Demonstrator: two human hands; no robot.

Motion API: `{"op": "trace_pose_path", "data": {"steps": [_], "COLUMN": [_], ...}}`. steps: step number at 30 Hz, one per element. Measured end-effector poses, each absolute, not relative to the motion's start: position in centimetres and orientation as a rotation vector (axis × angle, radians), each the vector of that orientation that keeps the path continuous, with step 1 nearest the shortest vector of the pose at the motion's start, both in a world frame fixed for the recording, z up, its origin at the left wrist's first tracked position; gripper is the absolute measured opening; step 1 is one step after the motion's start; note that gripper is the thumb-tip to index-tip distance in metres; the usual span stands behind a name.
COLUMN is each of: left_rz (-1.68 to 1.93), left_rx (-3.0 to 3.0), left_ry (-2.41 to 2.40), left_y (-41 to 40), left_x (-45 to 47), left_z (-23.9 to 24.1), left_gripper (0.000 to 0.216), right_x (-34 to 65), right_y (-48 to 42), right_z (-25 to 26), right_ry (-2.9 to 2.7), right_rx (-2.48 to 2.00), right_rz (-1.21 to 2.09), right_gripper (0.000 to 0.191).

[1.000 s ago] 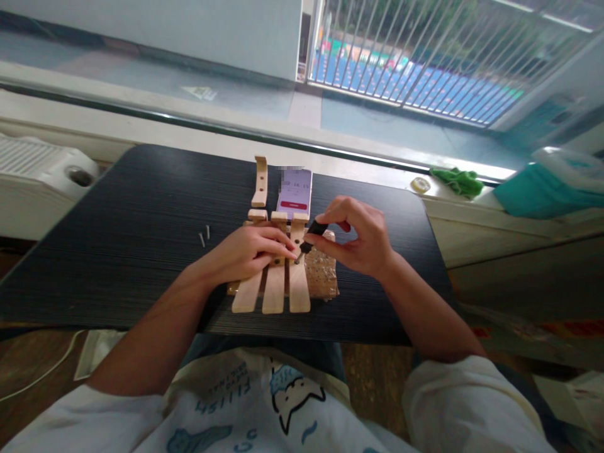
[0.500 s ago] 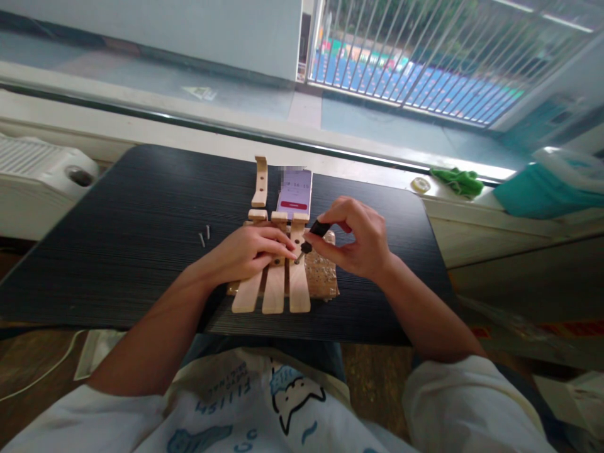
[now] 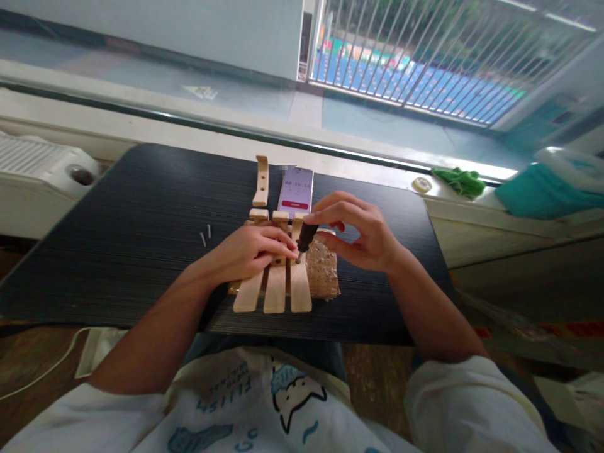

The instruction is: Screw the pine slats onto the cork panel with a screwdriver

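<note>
Smooth wooden pieces (image 3: 274, 294), grained black tabletop (image 3: 141, 207)
Brown block (image 3: 324, 270) rough, its sheen perhaps plastic wrap; loose screws (image 3: 202, 238) metallic.

Daylight reaches you through window (image 3: 245, 104) ahead; white glare streaks its lower edge at right. Soft shadow darkens tabletop (image 3: 141, 214) beside wooden pieces (image 3: 275, 294). Floor (image 3: 372, 377) dim. Wide-angle distortion stretches your sleeves (image 3: 467, 399) near lower corners; scenery beyond bars (image 3: 404, 104) blurred.

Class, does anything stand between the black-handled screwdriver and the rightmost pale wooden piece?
Nothing visible does: the black-handled screwdriver reaches the rightmost pale wooden piece at its lower hole. The left hand lies beside the tip, not between.
</note>
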State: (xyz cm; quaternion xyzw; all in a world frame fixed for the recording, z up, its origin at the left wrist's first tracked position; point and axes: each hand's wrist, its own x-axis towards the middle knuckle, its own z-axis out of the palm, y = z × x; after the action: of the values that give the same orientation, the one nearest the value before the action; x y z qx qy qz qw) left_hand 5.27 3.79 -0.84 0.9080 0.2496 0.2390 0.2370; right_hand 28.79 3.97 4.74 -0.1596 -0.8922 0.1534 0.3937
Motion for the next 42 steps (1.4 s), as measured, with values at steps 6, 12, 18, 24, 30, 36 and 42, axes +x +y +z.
{"op": "trace_pose_path", "data": {"steps": [6,12,18,24,30,36,42], "left_rz": [0.638,0.657,0.665,0.654,0.642,0.64,0.626], "left_rx": [2.491,2.505,2.51,2.502,2.489,2.477,2.456], "left_ry": [0.693,0.679,0.682,0.688,0.699,0.7,0.719], "left_y": [3.8,3.8,3.8,3.8,3.8,3.8,3.8], "left_x": [5.3,5.2,5.2,5.3,5.3,5.2,5.3], "left_z": [-0.9,-1.0,-1.0,-1.0,-1.0,-1.0,-0.9], "left_gripper": [0.037,0.04,0.04,0.039,0.04,0.041,0.038], "right_x": [29.1,29.3,29.3,29.5,29.0,28.7,28.4], "right_y": [3.9,3.9,4.0,4.1,4.2,4.1,3.9], "right_z": [4.7,4.4,5.1,4.8,4.4,4.3,4.1], "right_ry": [-2.266,-2.225,-2.236,-2.218,-2.119,-2.105,-2.09], "right_rx": [-0.399,-0.459,-0.503,-0.625,-0.672,-0.685,-0.687], "right_rz": [0.679,0.842,0.727,0.636,0.552,0.49,0.456], "right_gripper": [0.014,0.016,0.015,0.016,0.016,0.019,0.02]}}
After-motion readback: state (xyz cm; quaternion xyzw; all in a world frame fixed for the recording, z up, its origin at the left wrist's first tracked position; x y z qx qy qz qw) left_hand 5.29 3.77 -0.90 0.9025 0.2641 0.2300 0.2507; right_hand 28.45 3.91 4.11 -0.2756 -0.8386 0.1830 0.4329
